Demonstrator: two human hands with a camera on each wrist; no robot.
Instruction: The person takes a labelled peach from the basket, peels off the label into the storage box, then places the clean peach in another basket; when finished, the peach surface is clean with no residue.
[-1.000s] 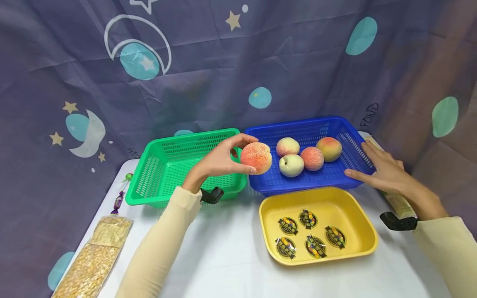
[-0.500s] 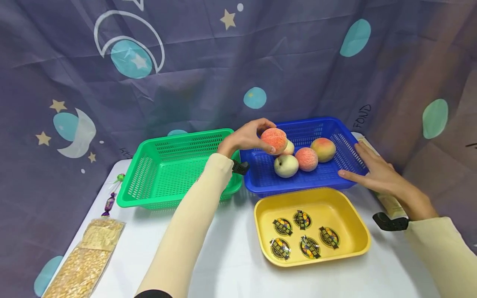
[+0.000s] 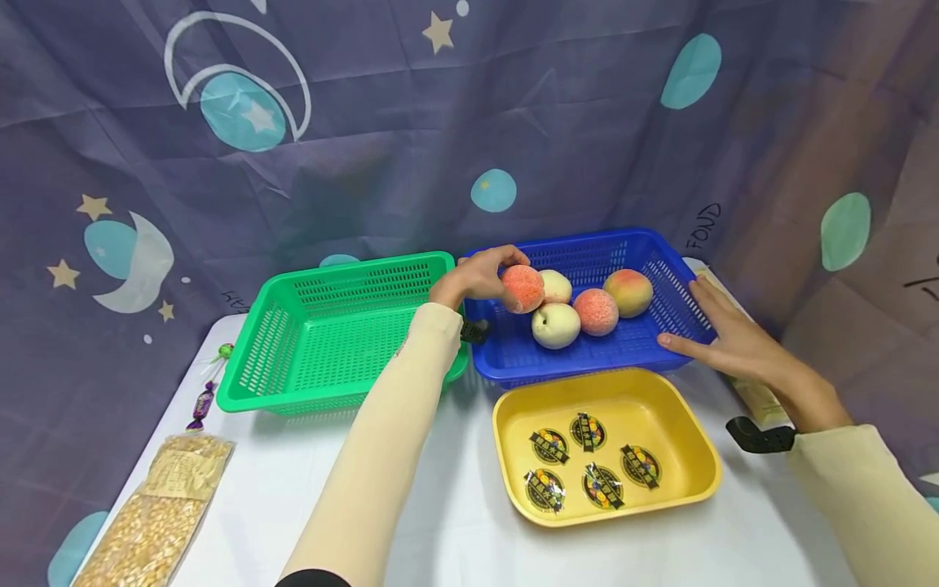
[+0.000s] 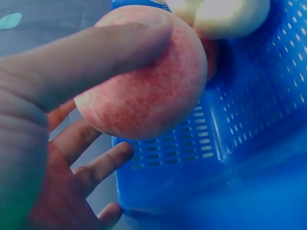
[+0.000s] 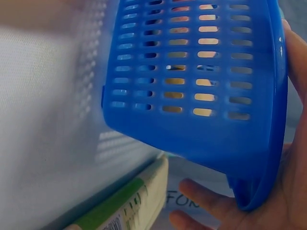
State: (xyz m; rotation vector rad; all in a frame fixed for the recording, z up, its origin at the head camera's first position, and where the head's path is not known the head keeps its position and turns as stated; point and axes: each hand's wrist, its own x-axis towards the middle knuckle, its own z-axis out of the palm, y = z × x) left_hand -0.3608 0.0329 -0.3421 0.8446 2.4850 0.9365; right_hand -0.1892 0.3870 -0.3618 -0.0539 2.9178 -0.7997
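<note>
My left hand [image 3: 480, 277] holds a fuzzy red peach [image 3: 524, 287] between thumb and fingers at the left end of the blue basket [image 3: 506, 350]. In the left wrist view the thumb lies across the peach [image 4: 144, 91], with some fingers spread below it. Beside it in the basket are a pale pinkish peach [image 3: 557, 287], a creamy white peach [image 3: 555, 326], a rosy peach [image 3: 596, 312] and a yellow-red peach [image 3: 629, 292]. My right hand [image 3: 741, 342] rests at the basket's right rim, fingers extended; the right wrist view shows it around the rim's corner [image 5: 254, 196].
A green basket [image 3: 242, 391] stands left of the blue one. In front, a yellow tray [image 3: 682, 465] bears several round black stickers [image 3: 603, 487]. At the left edge lie a bag of corn kernels [image 3: 154, 514] and wrapped candies [image 3: 203, 403]. A packet [image 5: 129, 201] lies beyond the blue basket.
My left hand has carried the red peach right, from the gap between the baskets into the blue basket's left end, and lowered it beside the pale peaches. My right hand stays at the rim.
</note>
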